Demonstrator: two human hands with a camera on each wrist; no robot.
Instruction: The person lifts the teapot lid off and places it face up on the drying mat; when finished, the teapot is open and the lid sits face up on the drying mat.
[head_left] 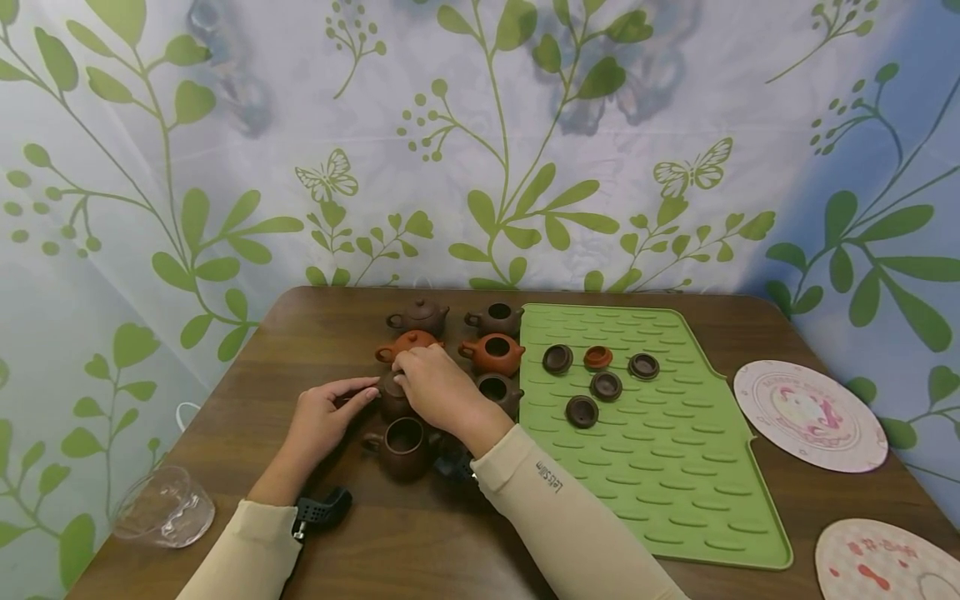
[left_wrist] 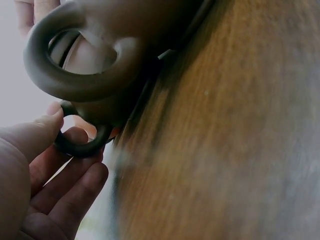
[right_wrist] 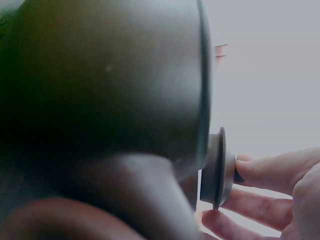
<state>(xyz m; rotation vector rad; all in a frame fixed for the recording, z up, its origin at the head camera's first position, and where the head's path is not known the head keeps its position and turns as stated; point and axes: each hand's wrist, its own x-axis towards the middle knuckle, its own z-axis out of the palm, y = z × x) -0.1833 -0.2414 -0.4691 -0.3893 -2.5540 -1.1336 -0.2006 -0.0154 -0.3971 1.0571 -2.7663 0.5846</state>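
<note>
I'm seeing a small dark brown clay teapot (head_left: 390, 398) sitting on the brown wooden table (head_left: 315, 333), in the middle of a cluster of pots just left of the green ribbed silicone mat (head_left: 675, 467). Right hand (head_left: 435, 385) is sitting over its top, fingers curled and pinching a dark brown round lid (right_wrist: 216, 167) by its knob; right wrist view is showing the lid edge-on, right against the pot's rim. Can't tell if it's fully seated. Left hand (head_left: 322, 417) is coming in from the left side, thumb and fingers (left_wrist: 75, 187) lightly closed around the pot's loop handle (left_wrist: 80, 145).

Around it: an open dark brown lidless teapot (head_left: 405, 446) just in front, another lidless brown one (head_left: 501, 390) to the right, a lidded orange clay teapot (head_left: 408, 342) and a lidless orange one (head_left: 493, 353) behind, two dark lidded ones (head_left: 420, 317) in the back row.

Five loose lids are lying on the mat, four dark brown (head_left: 582, 411) and one orange (head_left: 597, 357). Clear glass cup (head_left: 161, 507) is lying at the table's near left corner. Two round pink-printed coasters (head_left: 810, 414) are lying right of the mat.
</note>
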